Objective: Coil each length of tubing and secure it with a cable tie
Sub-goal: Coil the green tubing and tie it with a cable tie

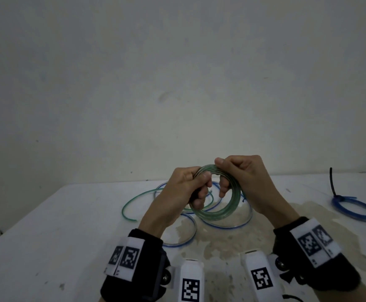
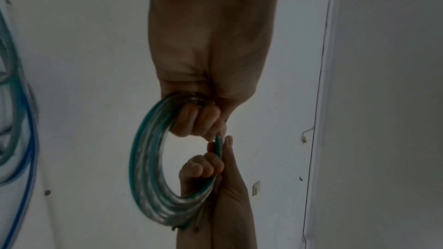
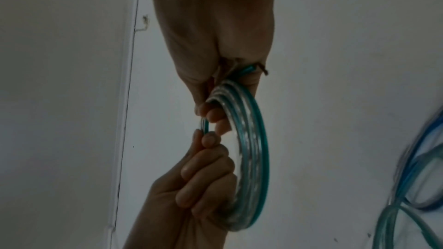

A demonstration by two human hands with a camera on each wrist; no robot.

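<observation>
Holding the green tubing coil above the table, we have both hands curled round it: left hand on the near-left arc, right hand pinching the top. Risk, as we judge it: loosening either grip lets the springy turns fan out, and the green tail trailing left of the left hand may snag. Loose blue tubing lies beneath both hands. Well right of the right hand sits a tied blue coil with its black cable tie.
</observation>
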